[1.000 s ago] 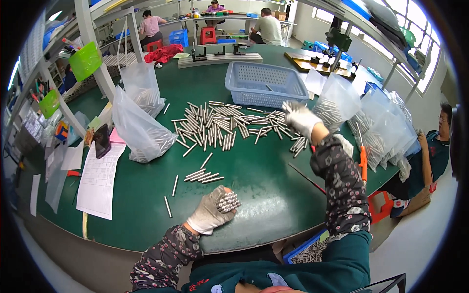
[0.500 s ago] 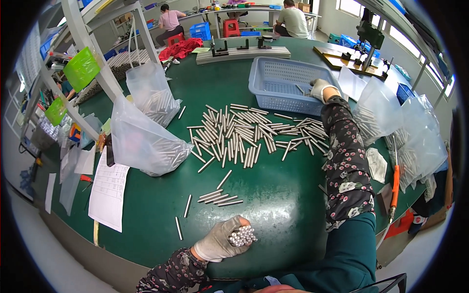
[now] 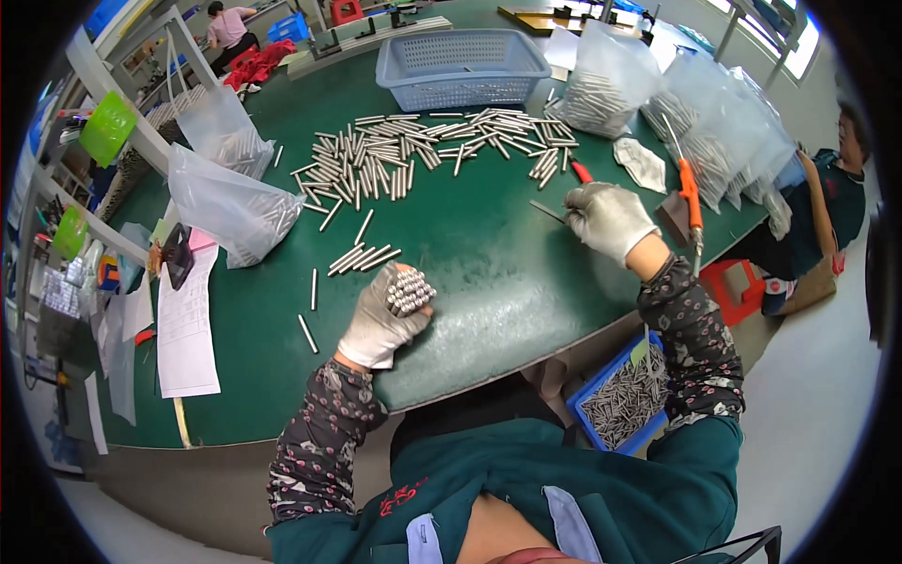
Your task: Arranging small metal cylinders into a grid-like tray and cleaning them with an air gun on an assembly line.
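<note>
My left hand [image 3: 374, 324], in a whitish glove with bare fingertips, is wrapped round a bundle of shiny metal pins [image 3: 411, 292], their round ends facing up. Several loose pins [image 3: 365, 258] lie just beyond it, two more to its left. My right hand [image 3: 606, 221], gloved too, is curled low over the table's right side. One dark metal pin [image 3: 547, 211] reaches its fingertips; whether they grip it is hidden. Behind that hand a red handle [image 3: 582, 172] shows. A broad heap of pins [image 3: 376, 160] spreads over the green table [image 3: 489, 244].
A blue-grey plastic basket [image 3: 460, 94] stands at the back. Bags of pins stand left [image 3: 230, 207] and right [image 3: 601, 89]. An orange-handled tool [image 3: 691, 193] and a loose glove [image 3: 642, 164] lie right. A blue bin of small metal parts [image 3: 625, 399] sits below the table edge. Another person [image 3: 836, 197] is at far right.
My right hand has come back from the basket to the table's right side. My left hand still holds the bundle. The view has shifted, so the blue bin below the table now shows.
</note>
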`<act>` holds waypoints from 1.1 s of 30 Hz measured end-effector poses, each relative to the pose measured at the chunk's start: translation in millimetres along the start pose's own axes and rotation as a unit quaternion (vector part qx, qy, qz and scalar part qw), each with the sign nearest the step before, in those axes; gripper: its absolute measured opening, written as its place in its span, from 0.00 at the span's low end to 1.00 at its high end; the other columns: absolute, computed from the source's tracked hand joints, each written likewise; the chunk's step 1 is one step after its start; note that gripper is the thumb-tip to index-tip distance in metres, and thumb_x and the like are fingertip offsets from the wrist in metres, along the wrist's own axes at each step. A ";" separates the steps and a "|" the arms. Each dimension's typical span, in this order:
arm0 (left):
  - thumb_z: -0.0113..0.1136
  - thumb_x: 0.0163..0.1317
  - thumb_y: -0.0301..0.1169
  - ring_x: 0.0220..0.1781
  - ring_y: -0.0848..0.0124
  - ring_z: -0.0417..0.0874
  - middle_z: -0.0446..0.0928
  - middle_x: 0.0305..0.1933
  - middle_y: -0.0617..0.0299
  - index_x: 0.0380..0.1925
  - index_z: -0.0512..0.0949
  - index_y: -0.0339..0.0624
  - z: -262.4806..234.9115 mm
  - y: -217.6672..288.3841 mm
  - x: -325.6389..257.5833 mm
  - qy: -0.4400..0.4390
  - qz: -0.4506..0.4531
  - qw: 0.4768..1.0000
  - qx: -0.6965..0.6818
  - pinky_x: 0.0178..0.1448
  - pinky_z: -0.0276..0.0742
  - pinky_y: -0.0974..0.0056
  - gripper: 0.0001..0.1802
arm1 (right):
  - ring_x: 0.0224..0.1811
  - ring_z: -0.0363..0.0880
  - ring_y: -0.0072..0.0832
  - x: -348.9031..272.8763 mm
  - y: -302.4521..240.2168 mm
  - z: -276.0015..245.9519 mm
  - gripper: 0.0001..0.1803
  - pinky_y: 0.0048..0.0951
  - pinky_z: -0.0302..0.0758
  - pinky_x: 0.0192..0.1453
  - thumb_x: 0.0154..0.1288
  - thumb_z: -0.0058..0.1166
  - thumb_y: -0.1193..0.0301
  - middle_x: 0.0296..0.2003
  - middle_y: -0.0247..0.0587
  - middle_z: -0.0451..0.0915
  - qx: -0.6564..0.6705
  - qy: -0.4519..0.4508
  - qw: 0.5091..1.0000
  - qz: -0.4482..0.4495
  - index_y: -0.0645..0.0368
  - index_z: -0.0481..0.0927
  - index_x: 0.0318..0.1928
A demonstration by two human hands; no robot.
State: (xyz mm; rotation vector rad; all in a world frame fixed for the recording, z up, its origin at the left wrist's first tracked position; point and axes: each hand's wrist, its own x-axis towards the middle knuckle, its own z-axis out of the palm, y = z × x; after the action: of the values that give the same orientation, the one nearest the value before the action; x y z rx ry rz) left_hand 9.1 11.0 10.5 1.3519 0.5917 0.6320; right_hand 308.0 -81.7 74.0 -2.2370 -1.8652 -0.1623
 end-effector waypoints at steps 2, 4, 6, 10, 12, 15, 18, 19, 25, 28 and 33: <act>0.62 0.44 0.15 0.38 0.81 0.74 0.73 0.35 0.68 0.43 0.67 0.40 0.0 0.8 0.0 -0.005 -0.002 1.000 0.013 0.43 0.73 0.75 0.24 | 0.34 0.78 0.41 -13.9 -6.7 15.5 0.05 0.39 0.74 0.39 0.50 0.50 0.71 0.29 0.44 0.78 -0.080 -0.007 0.996 0.022 0.55 0.78 0.28; 0.62 0.44 0.15 0.38 0.79 0.75 0.73 0.36 0.67 0.43 0.66 0.39 -0.1 -1.7 -0.7 -0.005 0.012 1.000 0.020 0.44 0.73 0.74 0.24 | 0.34 0.79 0.40 -18.1 -4.8 37.8 0.04 0.37 0.75 0.39 0.49 0.49 0.73 0.28 0.45 0.79 -0.158 -0.040 0.985 0.057 0.56 0.78 0.26; 0.62 0.44 0.15 0.39 0.79 0.75 0.74 0.36 0.67 0.44 0.66 0.39 3.9 2.4 -3.0 -0.002 0.007 1.000 0.002 0.44 0.73 0.74 0.25 | 0.33 0.81 0.37 -17.0 -6.4 43.7 0.07 0.33 0.77 0.37 0.50 0.48 0.75 0.28 0.45 0.80 -0.202 -0.001 0.977 0.066 0.58 0.80 0.27; 0.59 0.46 0.13 0.44 0.75 0.75 0.73 0.41 0.64 0.49 0.64 0.38 3.9 -7.4 -4.5 -0.020 0.022 0.999 -0.019 0.50 0.73 0.72 0.28 | 0.32 0.80 0.41 -19.1 -0.2 33.8 0.06 0.36 0.75 0.36 0.49 0.48 0.74 0.28 0.47 0.80 -0.156 -0.031 0.987 -0.028 0.59 0.78 0.28; 0.59 0.46 0.12 0.48 0.75 0.75 0.72 0.43 0.65 0.49 0.64 0.39 1.9 -11.5 -4.9 -0.028 0.027 0.999 -0.039 0.53 0.71 0.71 0.29 | 0.33 0.79 0.42 -24.1 -15.1 19.0 0.07 0.37 0.75 0.37 0.51 0.47 0.74 0.28 0.46 0.79 -0.054 -0.003 0.998 -0.019 0.58 0.77 0.31; 0.59 0.45 0.12 0.49 0.74 0.75 0.72 0.44 0.64 0.49 0.64 0.39 1.3 -9.8 -4.9 -0.022 0.015 0.999 -0.030 0.53 0.72 0.70 0.29 | 0.30 0.78 0.40 -23.9 -22.1 27.9 0.08 0.37 0.72 0.36 0.55 0.48 0.71 0.29 0.45 0.78 0.265 -0.042 0.963 -0.013 0.59 0.75 0.35; 0.59 0.45 0.12 0.49 0.74 0.75 0.72 0.44 0.64 0.48 0.64 0.39 2.5 -7.1 -3.2 -0.024 0.013 0.999 -0.020 0.53 0.71 0.70 0.28 | 0.27 0.76 0.35 -23.7 -46.1 32.6 0.10 0.34 0.72 0.35 0.57 0.48 0.69 0.29 0.42 0.77 0.463 -0.112 0.879 0.007 0.61 0.75 0.37; 0.59 0.45 0.12 0.49 0.75 0.75 0.72 0.44 0.65 0.48 0.64 0.39 1.3 -10.4 -2.1 -0.033 0.025 0.999 -0.032 0.53 0.71 0.71 0.28 | 0.28 0.75 0.30 -21.1 -49.3 36.0 0.13 0.30 0.72 0.36 0.59 0.47 0.67 0.30 0.41 0.78 0.499 -0.153 0.852 0.030 0.62 0.75 0.40; 0.58 0.46 0.12 0.49 0.75 0.74 0.72 0.44 0.65 0.47 0.65 0.39 -2.6 -4.2 -0.8 -0.056 0.013 0.998 -0.011 0.53 0.71 0.71 0.26 | 0.36 0.79 0.41 -12.6 -113.1 3.4 0.16 0.35 0.74 0.41 0.60 0.47 0.55 0.32 0.44 0.80 0.286 -0.033 0.952 -0.104 0.50 0.82 0.36; 0.57 0.46 0.12 0.50 0.75 0.74 0.72 0.46 0.63 0.46 0.65 0.39 4.3 3.7 -4.5 -0.067 0.003 0.996 -0.055 0.54 0.70 0.70 0.25 | 0.30 0.77 0.41 -6.7 -122.7 12.4 0.15 0.33 0.74 0.37 0.59 0.50 0.57 0.27 0.44 0.79 0.249 -0.011 0.953 -0.171 0.53 0.82 0.34; 0.57 0.46 0.12 0.51 0.73 0.74 0.71 0.49 0.62 0.47 0.65 0.38 4.2 2.8 -3.1 -0.055 -0.008 0.998 -0.012 0.55 0.70 0.70 0.26 | 0.31 0.80 0.34 21.8 -84.8 11.1 0.19 0.31 0.75 0.40 0.57 0.50 0.51 0.28 0.41 0.82 0.214 -0.133 0.966 -0.057 0.51 0.83 0.36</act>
State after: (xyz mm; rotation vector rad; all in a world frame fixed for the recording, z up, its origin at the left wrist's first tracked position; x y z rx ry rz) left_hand 9.7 6.2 13.9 1.3490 0.5035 0.5460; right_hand 228.3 -44.0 76.7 -1.9284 -1.9291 0.5006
